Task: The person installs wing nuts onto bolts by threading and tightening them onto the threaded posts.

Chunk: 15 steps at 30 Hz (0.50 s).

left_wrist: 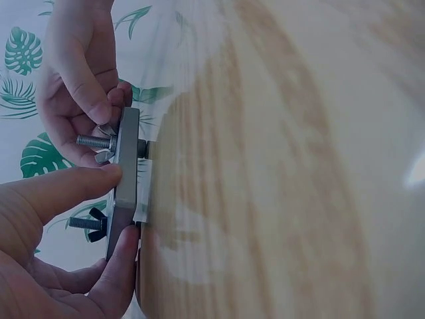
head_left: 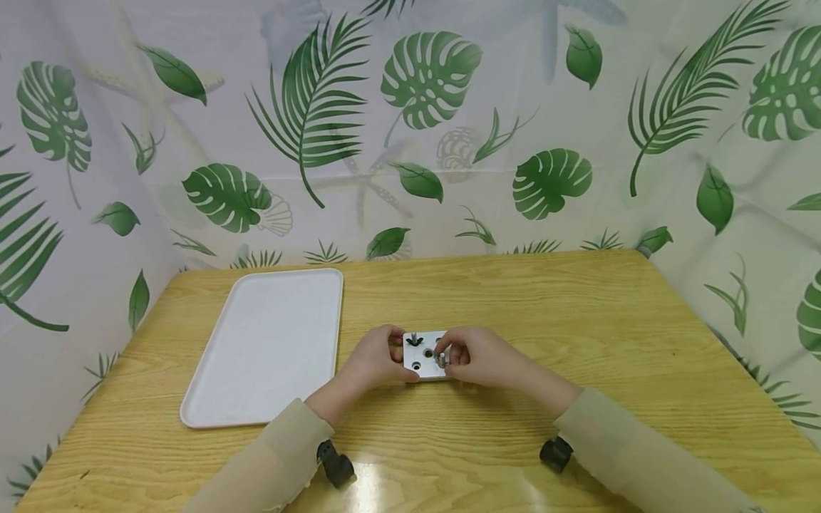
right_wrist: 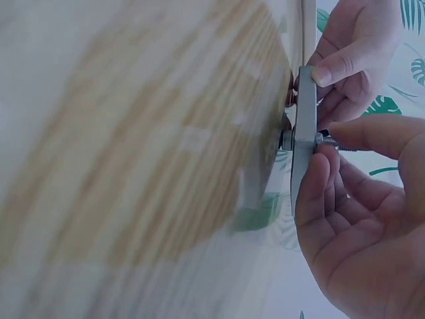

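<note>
A flat metal plate [head_left: 427, 370] with several holes is held just above the table. My left hand [head_left: 374, 358] grips it along the left side, thumb at the near edge. A bolt carrying a black wing nut [left_wrist: 97, 224] stands up through the plate's far left hole. Through the near right part passes a second bolt [left_wrist: 93, 141] with a silver wing nut [head_left: 440, 361]. My right hand [head_left: 485, 356] pinches this wing nut between thumb and fingers. The bolt's head sticks out under the plate in the left wrist view. My right fingers partly cover the plate's right end.
To the left on the wooden table [head_left: 545, 306] lies a white tray [head_left: 276, 342]. Leaf-patterned cloth [head_left: 474, 199] hangs behind the table and along its sides.
</note>
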{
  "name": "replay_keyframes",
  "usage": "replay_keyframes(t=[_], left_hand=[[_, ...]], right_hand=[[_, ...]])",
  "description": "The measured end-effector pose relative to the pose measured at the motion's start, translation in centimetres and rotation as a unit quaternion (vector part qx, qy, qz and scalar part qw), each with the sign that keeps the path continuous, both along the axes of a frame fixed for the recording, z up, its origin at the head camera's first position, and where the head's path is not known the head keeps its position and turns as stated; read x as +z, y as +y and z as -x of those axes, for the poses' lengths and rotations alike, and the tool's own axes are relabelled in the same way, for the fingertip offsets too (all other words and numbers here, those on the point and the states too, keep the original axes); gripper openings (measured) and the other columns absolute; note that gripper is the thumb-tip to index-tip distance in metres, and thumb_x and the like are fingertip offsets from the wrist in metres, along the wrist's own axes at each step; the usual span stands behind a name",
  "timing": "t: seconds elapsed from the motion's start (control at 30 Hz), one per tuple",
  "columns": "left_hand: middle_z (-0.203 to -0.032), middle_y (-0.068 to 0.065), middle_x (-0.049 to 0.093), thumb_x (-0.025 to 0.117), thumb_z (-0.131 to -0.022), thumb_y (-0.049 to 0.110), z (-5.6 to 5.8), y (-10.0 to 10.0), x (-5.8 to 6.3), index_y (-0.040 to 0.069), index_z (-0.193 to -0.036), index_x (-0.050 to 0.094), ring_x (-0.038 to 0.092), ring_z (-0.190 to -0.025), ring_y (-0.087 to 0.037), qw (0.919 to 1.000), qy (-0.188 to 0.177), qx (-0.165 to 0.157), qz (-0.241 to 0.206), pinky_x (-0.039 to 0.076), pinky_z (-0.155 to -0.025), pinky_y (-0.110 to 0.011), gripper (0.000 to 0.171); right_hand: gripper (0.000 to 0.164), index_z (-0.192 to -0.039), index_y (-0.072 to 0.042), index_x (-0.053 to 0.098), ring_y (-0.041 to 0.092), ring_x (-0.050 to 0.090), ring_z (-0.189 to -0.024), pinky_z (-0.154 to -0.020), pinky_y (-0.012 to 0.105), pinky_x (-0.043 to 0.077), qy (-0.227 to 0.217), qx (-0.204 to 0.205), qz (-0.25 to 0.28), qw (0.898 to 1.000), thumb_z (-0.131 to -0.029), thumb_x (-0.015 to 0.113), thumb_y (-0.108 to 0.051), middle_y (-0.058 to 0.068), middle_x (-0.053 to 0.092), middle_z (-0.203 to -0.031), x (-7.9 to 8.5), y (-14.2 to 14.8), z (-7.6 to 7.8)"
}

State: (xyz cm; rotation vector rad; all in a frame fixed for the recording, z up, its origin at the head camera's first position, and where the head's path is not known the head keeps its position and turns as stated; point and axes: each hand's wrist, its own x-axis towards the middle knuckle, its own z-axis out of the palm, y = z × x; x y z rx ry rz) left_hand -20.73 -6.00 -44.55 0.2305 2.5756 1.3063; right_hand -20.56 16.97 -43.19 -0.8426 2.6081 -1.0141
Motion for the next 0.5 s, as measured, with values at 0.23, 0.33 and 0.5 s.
replay_keyframes(t=[0.23, 0.33, 0.5], left_hand=[[-0.127, -0.017, 0.070, 0.094, -0.077, 0.005, -0.04, 0.01, 0.02, -0.005, -0.143, 0.055, 0.071, -0.111, -0.025, 1.0000, -0.003, -0.002, -0.002, 0.059, -0.095, -0.038, 0.077], [-0.127, -0.017, 0.071, 0.094, -0.078, 0.005, -0.05, 0.01, 0.01, -0.005, -0.143, 0.055, 0.070, -0.114, -0.027, 1.0000, -0.006, 0.001, -0.005, 0.058, -0.097, -0.039, 0.077], [-0.127, -0.017, 0.071, 0.094, -0.078, 0.006, -0.12, 0.00, 0.04, -0.005, -0.144, 0.055, 0.070, -0.116, -0.027, 0.9999, -0.010, 0.000, -0.007, 0.058, -0.098, -0.040, 0.077]], right_hand=[[0.031, -0.124, -0.003, 0.073, 0.008, 0.052, -0.066, -0.064, 0.023, 0.046, -0.033, 0.017, 0.010, 0.999, -0.095, 0.065, 0.001, -0.001, 0.063, -0.079, 0.12, 0.32, 0.30], [0.032, -0.125, -0.007, 0.074, 0.009, 0.052, -0.066, -0.062, 0.023, 0.046, -0.050, 0.017, 0.021, 0.998, -0.096, 0.063, 0.001, 0.000, 0.063, -0.081, 0.04, 0.41, 0.52], [0.029, -0.120, -0.010, 0.077, 0.011, 0.054, -0.070, -0.064, 0.023, 0.048, -0.066, 0.021, 0.033, 0.997, -0.097, 0.064, 0.000, 0.000, 0.066, -0.083, -0.17, 0.50, 0.84]])
